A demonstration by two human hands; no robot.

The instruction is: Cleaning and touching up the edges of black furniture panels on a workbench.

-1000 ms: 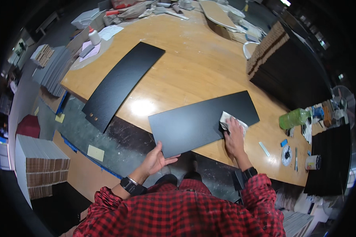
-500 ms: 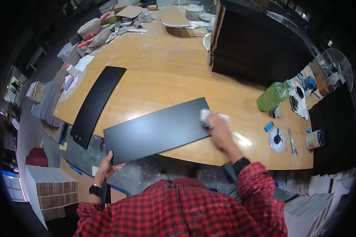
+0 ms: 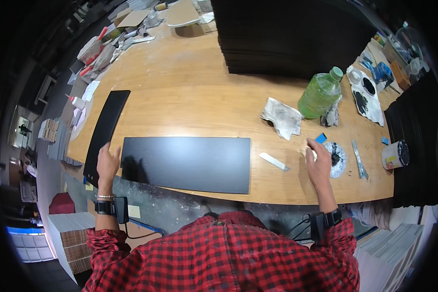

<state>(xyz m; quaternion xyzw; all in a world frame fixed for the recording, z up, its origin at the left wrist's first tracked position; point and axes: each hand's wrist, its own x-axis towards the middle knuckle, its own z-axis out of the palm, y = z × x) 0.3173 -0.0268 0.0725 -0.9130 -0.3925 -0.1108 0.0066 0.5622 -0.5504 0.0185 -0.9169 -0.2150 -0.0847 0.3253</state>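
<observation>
Black panel [image 3: 194,163] on wooden table [image 3: 190,97], speckled floor [image 3: 180,200]

Wooden table [image 3: 190,102], black panels [image 3: 194,165], stained cloth [image 3: 281,118], green bottle [image 3: 319,96]

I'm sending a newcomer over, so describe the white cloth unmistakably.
On the wooden table, find the green bottle. Just left of its base lies the white cloth, spread out and lightly stained. Unlike the bunched, black-smeared rag right of the bottle, it is mostly pale.
</observation>
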